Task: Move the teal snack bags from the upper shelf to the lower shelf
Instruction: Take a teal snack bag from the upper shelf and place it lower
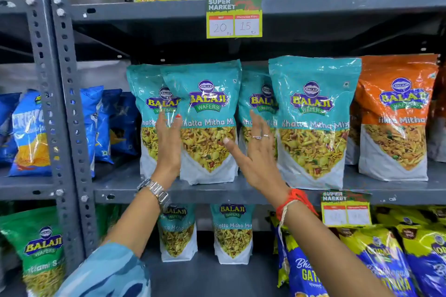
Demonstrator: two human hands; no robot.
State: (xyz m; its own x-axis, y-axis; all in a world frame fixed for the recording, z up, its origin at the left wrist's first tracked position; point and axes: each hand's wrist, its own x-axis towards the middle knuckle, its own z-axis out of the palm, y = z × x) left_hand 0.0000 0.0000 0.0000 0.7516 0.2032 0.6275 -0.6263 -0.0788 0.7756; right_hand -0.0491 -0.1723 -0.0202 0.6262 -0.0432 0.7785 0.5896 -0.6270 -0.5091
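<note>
Several teal Balaji snack bags stand upright on the upper shelf [241,191]. The front one [207,108] sits between my two hands. My left hand [169,142] lies flat against its left edge, fingers straight up. My right hand [255,152] is spread at its right side, thumb touching the bag's clear window, fingers over the bag behind [255,94]. Neither hand has closed around it. Another teal bag [313,116] stands further right, one more [144,94] behind my left hand. Two teal bags [177,234] [233,231] stand on the lower shelf [207,272].
An orange Balaji bag [395,116] stands right of the teal ones. Blue chip bags [31,132] fill the left bay. Yellow and blue packs [376,255] crowd the lower shelf's right side, a green bag [41,248] its left. A grey perforated upright [65,103] divides the bays.
</note>
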